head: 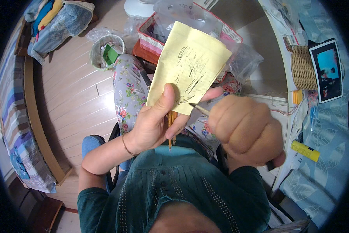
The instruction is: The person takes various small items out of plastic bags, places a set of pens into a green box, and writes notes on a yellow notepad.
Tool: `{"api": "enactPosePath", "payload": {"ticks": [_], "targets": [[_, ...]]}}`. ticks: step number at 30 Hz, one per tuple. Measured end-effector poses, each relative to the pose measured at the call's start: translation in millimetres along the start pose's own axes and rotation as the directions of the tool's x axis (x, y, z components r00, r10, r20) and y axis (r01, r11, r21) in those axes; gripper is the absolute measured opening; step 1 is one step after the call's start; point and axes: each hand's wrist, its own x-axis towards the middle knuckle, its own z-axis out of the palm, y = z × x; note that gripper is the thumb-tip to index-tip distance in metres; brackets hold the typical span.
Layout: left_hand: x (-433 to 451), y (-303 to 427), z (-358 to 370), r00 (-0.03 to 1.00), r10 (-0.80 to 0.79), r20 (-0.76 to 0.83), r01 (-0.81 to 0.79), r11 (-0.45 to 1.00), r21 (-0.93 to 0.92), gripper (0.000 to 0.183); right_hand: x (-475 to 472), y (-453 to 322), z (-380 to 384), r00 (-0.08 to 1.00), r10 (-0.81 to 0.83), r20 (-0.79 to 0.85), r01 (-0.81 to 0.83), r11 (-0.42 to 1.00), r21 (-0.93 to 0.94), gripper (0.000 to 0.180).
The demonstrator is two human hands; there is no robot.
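Note:
My left hand (155, 119) holds a folded sheet of yellow paper (189, 67), its thumb on top near the lower edge. Dark scribbled strokes cover part of the paper. The same hand has a few thin orange-brown sticks (171, 116) beneath the sheet, pointing down toward my body. My right hand (246, 129) is closed around a slim pen-like tool (202, 109) whose dark tip is at the paper's lower right edge; whether it touches cannot be told. A small dark object (270, 165) shows at the far side of this fist.
Beyond the paper stands a pink and white basket (149, 46) with plastic bags. A lined waste bin (120, 43) is at its left. Along the right side are a wicker basket (302, 67), a screen device (328, 70) and a yellow tube (305, 151). A bed edge (37, 116) lies left.

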Motion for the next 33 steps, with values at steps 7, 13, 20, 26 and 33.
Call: {"api": "enactPosePath", "payload": {"ticks": [7,13,20,26,33], "targets": [[1.1,-2.9,-6.4,0.995,0.068,0.071,-0.064,0.996,-0.058,0.066,-0.2,6.4,14.0,0.792,-0.06,0.607,0.119,0.991,-0.057,0.041],[-1.0,1.5,-6.3,0.996,0.037,0.075,-0.035,0.999,-0.021,0.069,-8.8,9.2,25.9,0.733,-0.062,0.677,0.256,0.948,-0.19,0.038],[-0.8,0.2,-4.1,0.996,0.056,0.074,-0.054,0.998,-0.031,0.069,-10.4,8.7,28.8,0.735,-0.09,0.672,0.322,0.919,-0.229,0.038],[0.2,2.1,-2.8,0.994,0.053,0.097,-0.052,0.999,-0.007,0.069,-8.8,6.0,27.1,0.743,-0.053,0.668,0.285,0.927,-0.244,0.039],[0.1,0.4,-6.6,0.993,0.026,0.116,-0.02,0.999,-0.047,0.069,-8.5,1.0,25.1,0.793,-0.01,0.609,0.259,0.911,-0.322,0.027]]}}
